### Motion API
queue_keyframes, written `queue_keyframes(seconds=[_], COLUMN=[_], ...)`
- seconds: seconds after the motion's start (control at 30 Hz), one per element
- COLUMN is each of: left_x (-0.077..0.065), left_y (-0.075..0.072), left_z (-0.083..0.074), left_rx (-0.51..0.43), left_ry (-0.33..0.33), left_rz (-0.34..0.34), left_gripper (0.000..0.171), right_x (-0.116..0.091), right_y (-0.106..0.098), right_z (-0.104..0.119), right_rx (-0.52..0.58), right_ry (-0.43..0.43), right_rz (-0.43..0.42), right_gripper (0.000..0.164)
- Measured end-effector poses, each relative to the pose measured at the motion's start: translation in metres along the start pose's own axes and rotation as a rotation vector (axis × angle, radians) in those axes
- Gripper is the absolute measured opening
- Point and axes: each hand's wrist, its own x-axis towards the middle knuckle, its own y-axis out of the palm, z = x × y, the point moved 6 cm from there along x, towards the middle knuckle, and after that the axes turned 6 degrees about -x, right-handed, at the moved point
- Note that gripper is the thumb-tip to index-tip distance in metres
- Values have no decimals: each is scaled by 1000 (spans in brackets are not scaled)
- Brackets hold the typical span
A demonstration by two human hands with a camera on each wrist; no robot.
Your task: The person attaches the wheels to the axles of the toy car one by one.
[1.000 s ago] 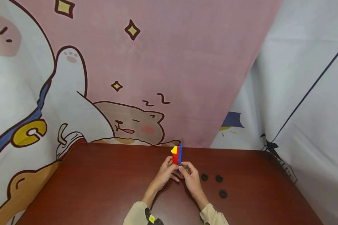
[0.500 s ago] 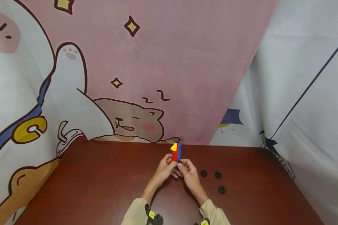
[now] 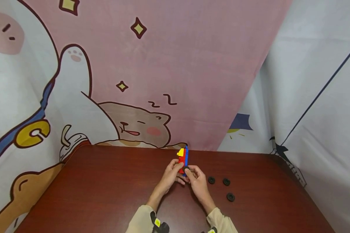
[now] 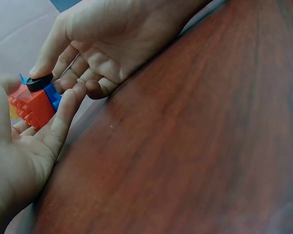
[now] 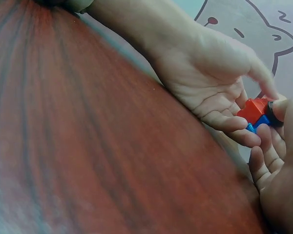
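My left hand (image 3: 168, 177) grips a toy car body built of red, blue and yellow bricks (image 3: 181, 160), held upright over the table with its yellow part at the top left. Against the body's lower end sits a small black toy wheel (image 3: 186, 169). The thumb of my right hand (image 3: 199, 185) presses on this wheel, its other fingers curled behind the blue side. In the left wrist view the wheel (image 4: 39, 83) lies flat along the red bricks (image 4: 36, 108). From the right wrist, the wheel (image 5: 272, 113) is partly covered by the thumb; whether it is fully seated I cannot tell.
Three loose black wheels lie on the brown table right of my right hand: one nearest (image 3: 211, 180), one farther right (image 3: 226, 182), one closer to me (image 3: 230, 197). A cartoon-printed cloth (image 3: 163, 64) hangs behind the table's far edge (image 3: 151, 149).
The wheel's round face shows more plainly now beside the right thumb. My left thumb has shifted slightly up the red bricks. Both hands stay nearly in place.
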Motion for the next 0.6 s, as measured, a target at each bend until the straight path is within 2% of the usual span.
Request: queue_keyframes(seconds=[0.3,0.47,0.6], left_x=[3,0,1], left_y=[-1,-4,-4], left_z=[0,0,0], left_rx=[-17,-32,-67], left_ry=[28,13,2], left_rz=[-1,-22,-25], left_gripper=[40,39,38], right_x=[-1,-14,-28], right_y=[-5,-10,-24], right_z=[2,5,9], right_rx=[2,-19,-52], right_ry=[-33,-35,-55], right_rz=[-54,-102,-183], right_gripper=[27,26,20])
